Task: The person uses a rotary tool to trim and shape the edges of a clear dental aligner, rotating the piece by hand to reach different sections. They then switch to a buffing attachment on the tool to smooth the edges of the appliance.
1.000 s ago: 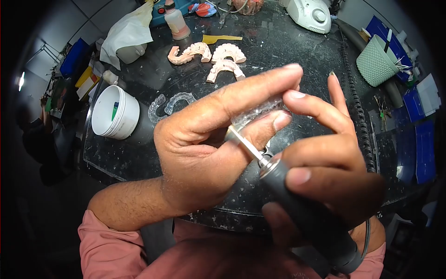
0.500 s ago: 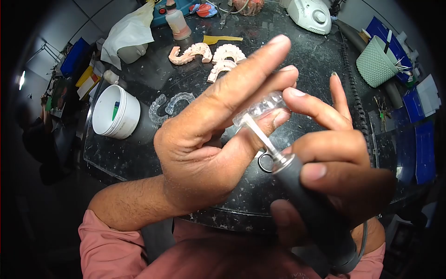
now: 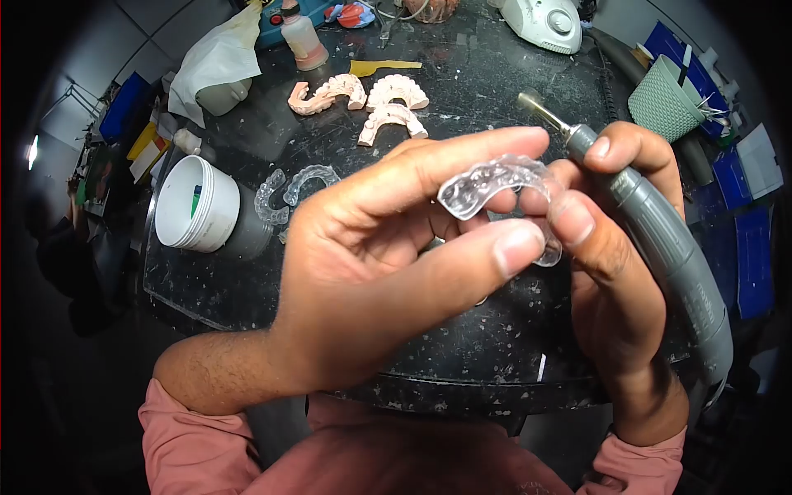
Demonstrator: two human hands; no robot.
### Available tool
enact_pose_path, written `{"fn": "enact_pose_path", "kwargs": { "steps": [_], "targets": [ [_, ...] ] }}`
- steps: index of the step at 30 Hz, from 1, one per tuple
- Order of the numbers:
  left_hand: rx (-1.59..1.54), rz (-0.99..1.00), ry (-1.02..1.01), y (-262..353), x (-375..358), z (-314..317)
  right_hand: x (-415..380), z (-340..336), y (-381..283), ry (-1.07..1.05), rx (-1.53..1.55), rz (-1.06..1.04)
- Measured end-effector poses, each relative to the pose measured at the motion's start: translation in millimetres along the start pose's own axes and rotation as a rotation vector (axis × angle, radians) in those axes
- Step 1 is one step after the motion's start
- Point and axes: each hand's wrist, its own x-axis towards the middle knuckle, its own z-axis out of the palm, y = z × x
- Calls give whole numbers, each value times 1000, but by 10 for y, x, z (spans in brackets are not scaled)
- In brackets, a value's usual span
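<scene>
A clear dental aligner [image 3: 495, 177] is held up above the bench between both hands. My left hand [image 3: 355, 276] curls round its left part, thumb below and fingers behind. My right hand [image 3: 615, 256] pinches the aligner's right end between thumb and fingertips. That same hand also keeps a grey rotary handpiece [image 3: 660, 231] against its outer side, with the index finger hooked over it. The handpiece's bit [image 3: 540, 109] points up and left, apart from the aligner; its tip looks blurred. More clear aligners [image 3: 309, 181] lie on the bench beyond my left wrist.
Pinkish dental models [image 3: 394, 120] sit on the black bench [image 3: 487, 355] behind my hands. A white tub [image 3: 198, 206] stands at left, a bottle [image 3: 304, 41] at the back. At right are a pale green basket [image 3: 664, 99] and a white control unit [image 3: 544, 25]. Another person [image 3: 62, 239] is far left.
The handpiece has swung up and right, its bit leaving the aligner. My right thumb and fingertips now grip the aligner, which is turned to show its arch.
</scene>
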Motion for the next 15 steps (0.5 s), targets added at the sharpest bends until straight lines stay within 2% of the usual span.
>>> {"fn": "enact_pose_path", "kwargs": {
  "steps": [2, 3, 4, 6, 8, 13, 15],
  "targets": [
    [-39, -99, 2, 38, 6, -77, 10, -94, 66, -140, -70, -116],
    [-63, -152, 28, 76, 15, -88, 60, -179, -65, -79, -127, 139],
    [-87, -204, 54, 123, 30, -73, 53, -182, -29, -74, -129, 138],
    [-149, -241, 90, 146, 59, -54, 28, -189, 108, -99, -95, -110],
    [-204, -298, 60, 149, 72, -73, 43, -287, 166, -105, -105, -91],
    [-174, -288, 70, 125, 58, -98, 95, -425, 162, -156, -137, -14],
    [-127, -296, 28, 120, 54, -127, 39, -278, -7, -153, -294, -3]
  ]
}}
